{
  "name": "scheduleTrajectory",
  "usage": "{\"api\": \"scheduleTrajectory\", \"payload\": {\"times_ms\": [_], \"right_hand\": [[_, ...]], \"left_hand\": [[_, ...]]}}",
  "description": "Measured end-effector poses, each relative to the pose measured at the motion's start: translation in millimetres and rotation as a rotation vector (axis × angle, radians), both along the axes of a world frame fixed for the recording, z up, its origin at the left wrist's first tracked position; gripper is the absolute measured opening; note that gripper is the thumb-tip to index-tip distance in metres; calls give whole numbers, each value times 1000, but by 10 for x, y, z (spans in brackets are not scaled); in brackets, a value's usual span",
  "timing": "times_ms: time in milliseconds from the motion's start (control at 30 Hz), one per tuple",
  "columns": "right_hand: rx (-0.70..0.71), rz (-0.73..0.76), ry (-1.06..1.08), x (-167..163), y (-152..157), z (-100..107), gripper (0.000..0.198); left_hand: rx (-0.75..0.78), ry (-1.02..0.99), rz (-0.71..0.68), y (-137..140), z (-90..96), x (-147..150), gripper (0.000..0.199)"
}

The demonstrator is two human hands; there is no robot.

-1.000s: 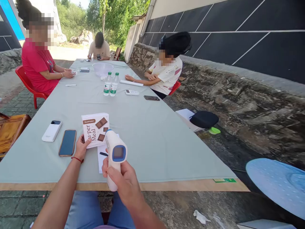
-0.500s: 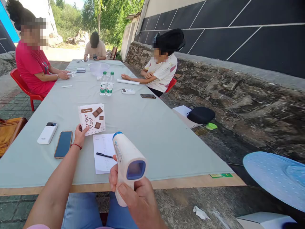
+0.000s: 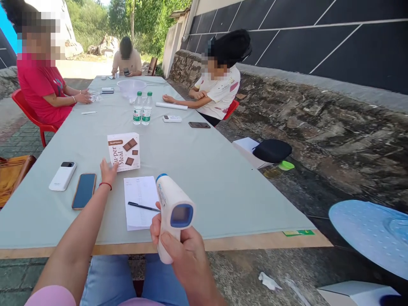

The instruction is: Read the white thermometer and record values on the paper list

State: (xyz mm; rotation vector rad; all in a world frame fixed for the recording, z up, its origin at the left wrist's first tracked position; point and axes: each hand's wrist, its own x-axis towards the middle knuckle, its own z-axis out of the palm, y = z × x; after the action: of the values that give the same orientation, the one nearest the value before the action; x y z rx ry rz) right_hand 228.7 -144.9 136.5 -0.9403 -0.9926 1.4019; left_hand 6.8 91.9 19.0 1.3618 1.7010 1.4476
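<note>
Along the left edge of the table [image 3: 239, 204], a white device [image 3: 63, 176] lies flat, with a phone [image 3: 84, 191] just beside it. The left hand [image 3: 109, 171] has its fingers spread at the box's lower left corner; contact cannot be confirmed. The box [image 3: 125, 153], printed with brown squares, stands upright on the table, well in from the near edge. Nearer that edge, a paper [image 3: 140, 193] carries a pen [image 3: 143, 207]. Above the near edge, the right hand [image 3: 188, 257] is closed around the handle of a white thermometer [image 3: 170, 195], held tilted.
</note>
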Motion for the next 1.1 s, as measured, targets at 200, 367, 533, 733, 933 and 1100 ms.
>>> {"api": "scheduleTrajectory", "payload": {"times_ms": [200,367,533,733,933,1100], "right_hand": [[4,-201,-321,216,326,-363,36],[-96,-254,-1043,629,1056,-881,36],[-116,-157,-1515,915,1441,-1290,34],[216,-304,-1514,814,1235,-1493,30],[440,64,-1394,497,957,-1550,13],[460,114,-1277,561,977,-1454,22]], "left_hand": [[-63,451,50,-740,-190,211,98],[-80,646,-368,-1211,-291,188,96],[-158,829,-588,-1291,-278,196,114],[-161,908,-610,-1352,-263,279,124],[-161,896,-601,-1377,-272,280,128],[-154,893,-591,-1381,-273,277,128]]}}
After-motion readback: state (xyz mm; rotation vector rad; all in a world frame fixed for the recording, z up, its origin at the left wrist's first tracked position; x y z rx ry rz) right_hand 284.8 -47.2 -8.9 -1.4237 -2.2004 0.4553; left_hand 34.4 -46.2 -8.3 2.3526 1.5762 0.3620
